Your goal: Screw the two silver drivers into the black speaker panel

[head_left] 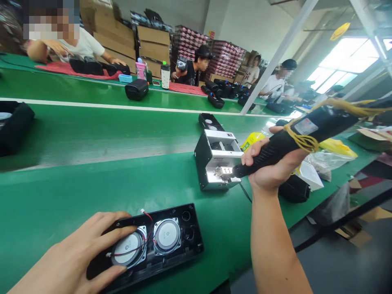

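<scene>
My right hand is wrapped round a black electric screwdriver with yellow bands tied about its body. The tool's tip is at the lit outlet of a silver and black screw feeder; whether a screw sits on the bit is too small to tell. My left hand grips the left end of a black speaker housing, which lies on the green bench. Two round speaker drivers with pale backs sit in the housing. Thin red and black wires with a white plug run across them.
Behind the feeder lies another speaker housing, and a black case stands far left. A yellow bag and a white box are at the right. People work across the green bench, beside a slanted white post.
</scene>
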`<state>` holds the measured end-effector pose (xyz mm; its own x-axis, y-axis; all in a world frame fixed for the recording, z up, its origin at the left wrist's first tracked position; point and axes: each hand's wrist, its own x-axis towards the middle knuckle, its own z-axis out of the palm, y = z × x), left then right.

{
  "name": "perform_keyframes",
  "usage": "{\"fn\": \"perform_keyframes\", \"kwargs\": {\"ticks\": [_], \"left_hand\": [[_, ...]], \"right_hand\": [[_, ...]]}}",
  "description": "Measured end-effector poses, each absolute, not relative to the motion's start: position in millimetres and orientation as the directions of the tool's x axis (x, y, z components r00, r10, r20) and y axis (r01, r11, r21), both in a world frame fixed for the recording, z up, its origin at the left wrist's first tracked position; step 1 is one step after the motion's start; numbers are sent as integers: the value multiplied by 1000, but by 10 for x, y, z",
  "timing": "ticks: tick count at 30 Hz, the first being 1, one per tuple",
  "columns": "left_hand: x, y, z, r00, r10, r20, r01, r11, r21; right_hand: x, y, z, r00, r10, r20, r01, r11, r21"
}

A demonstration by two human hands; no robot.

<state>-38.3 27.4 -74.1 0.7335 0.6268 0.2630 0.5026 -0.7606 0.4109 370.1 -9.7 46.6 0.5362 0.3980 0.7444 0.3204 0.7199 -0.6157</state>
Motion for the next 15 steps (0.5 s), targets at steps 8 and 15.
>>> {"fn": "perform_keyframes", "kwargs": {"ticks": [8, 15], "left_hand": [[-352, 265, -675, 742, 641, 198, 539, -745, 394], [-260, 237, -469, 766, 626, 146, 518, -735, 437]], "right_hand": [[3639, -187, 483, 537, 416, 734, 355, 678, -644], [3413, -435, 732, 495, 486, 720, 266, 705, -658]]}}
